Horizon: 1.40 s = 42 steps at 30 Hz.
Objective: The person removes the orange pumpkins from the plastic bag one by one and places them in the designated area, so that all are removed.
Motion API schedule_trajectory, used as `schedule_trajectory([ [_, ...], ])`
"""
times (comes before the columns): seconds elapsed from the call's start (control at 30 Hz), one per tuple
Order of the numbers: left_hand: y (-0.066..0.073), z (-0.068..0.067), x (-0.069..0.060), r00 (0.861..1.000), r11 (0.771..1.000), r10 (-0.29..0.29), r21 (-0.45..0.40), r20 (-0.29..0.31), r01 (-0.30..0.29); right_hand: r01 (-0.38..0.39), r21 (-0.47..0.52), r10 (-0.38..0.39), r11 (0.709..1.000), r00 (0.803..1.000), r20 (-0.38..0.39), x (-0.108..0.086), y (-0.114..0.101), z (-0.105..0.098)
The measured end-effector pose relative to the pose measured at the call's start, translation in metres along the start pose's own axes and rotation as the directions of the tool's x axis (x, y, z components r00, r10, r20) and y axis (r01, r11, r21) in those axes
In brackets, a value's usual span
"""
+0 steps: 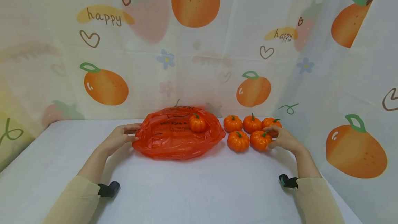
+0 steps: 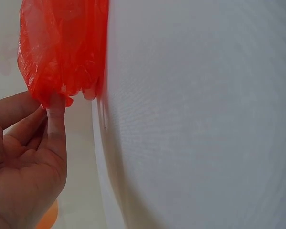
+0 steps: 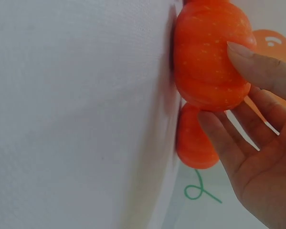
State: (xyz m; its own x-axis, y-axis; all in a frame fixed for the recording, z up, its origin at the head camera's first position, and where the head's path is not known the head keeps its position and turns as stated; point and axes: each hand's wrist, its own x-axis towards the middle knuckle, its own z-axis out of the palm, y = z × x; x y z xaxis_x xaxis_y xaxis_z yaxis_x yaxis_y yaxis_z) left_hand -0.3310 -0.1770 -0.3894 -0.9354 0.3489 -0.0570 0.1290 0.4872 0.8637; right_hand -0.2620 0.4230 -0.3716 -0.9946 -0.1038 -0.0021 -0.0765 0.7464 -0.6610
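Note:
A red plastic bag with dark printing lies on the white table, its left end between the thumb and fingers of my left hand. In the left wrist view that hand pinches the crumpled edge of the bag. One small orange pumpkin with a green stem sits at the bag's right part. My right hand holds the front right pumpkin of a group. In the right wrist view its thumb lies on that pumpkin, with the fingers around the side.
Beside the held pumpkin stands another pumpkin. Behind them is a row of three: left, middle and right. A curtain printed with fruit hangs along the back edge of the table.

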Motion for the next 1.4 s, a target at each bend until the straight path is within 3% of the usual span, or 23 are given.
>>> schedule_trajectory([
  [1.1,0.0005,0.0006,0.0002,1.0,1.0,0.003,-0.007,-0.009,-0.003,-0.004,0.003,0.003,1.0,0.996,0.085,0.0035,-0.0047,-0.0007],
  [1.4,-0.0001,0.0009,0.0009,1.0,1.0,0.003,-0.007,-0.011,-0.003,0.044,0.0,-0.044,0.999,0.996,0.073,0.0038,-0.0067,-0.0018],
])
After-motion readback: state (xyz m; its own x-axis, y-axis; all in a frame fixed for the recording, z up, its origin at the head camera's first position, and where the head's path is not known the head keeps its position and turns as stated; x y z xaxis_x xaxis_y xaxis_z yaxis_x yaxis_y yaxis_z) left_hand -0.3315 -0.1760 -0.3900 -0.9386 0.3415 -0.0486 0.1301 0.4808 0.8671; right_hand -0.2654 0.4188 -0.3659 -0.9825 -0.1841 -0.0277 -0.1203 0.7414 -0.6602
